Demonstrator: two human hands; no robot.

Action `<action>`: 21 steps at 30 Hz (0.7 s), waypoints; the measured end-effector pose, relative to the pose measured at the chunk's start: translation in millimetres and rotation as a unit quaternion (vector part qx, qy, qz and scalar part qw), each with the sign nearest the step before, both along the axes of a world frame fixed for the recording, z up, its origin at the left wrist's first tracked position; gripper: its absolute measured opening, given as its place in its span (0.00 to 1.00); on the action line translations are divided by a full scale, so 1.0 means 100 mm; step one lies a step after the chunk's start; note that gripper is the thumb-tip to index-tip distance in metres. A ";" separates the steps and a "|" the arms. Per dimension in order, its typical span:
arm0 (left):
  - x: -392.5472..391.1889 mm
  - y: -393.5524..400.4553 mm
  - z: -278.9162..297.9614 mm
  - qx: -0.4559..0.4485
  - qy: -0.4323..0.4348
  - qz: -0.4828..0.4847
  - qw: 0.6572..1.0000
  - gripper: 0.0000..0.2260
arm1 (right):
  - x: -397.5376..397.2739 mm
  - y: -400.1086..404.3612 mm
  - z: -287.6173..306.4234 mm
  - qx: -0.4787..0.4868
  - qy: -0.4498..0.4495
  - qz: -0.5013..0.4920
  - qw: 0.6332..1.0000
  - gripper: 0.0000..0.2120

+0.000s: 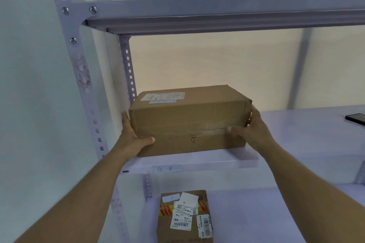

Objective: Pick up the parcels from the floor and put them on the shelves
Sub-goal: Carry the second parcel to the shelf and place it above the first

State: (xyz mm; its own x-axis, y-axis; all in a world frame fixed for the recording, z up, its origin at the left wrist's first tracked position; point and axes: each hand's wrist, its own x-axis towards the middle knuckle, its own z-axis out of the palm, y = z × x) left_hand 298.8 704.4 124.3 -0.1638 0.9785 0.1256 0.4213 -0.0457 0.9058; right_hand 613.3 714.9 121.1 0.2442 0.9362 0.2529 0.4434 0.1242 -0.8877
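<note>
We think the brown box (189, 120) is stiff and not too heavy, so we hold it by its two short ends, our left hand (132, 134) and right hand (252, 126) each pressed flat against one. It sits on the shelf (296, 144) near the front left corner. It is plain cardboard with clear tape, a small dent and a white label on top.

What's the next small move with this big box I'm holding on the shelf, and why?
Probably slide the cardboard box a little deeper, then let go. Its bottom looks seated on the shelf but near the front edge, with the left hand and right hand gripping its ends.
</note>
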 end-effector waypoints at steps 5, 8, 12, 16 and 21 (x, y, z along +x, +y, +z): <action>0.09 -0.08 0.11 0.050 -0.052 0.009 0.997 0.41 | -0.03 -0.11 0.17 0.038 0.054 -0.016 0.998 0.45; 0.10 -0.07 0.13 0.047 -0.068 0.009 0.997 0.37 | -0.08 -0.17 0.18 0.030 0.021 -0.028 0.999 0.41; 0.08 -0.06 0.13 0.039 -0.062 0.012 0.997 0.37 | -0.11 -0.21 0.16 0.033 -0.001 -0.034 0.999 0.40; 0.09 -0.07 0.15 0.038 -0.068 0.002 0.997 0.38 | -0.12 -0.22 0.17 0.029 0.000 -0.034 0.999 0.40; 0.10 -0.13 0.18 0.040 -0.053 -0.002 0.998 0.41 | -0.14 -0.22 0.22 0.014 -0.002 -0.034 0.999 0.43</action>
State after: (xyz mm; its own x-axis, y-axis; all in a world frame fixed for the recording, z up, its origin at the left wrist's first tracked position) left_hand 309.0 691.5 142.3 -0.1757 0.9668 0.1856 0.3239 -0.1212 0.9383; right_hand 599.1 693.0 143.0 0.3061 0.9098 0.2803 0.4559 0.1184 -0.8821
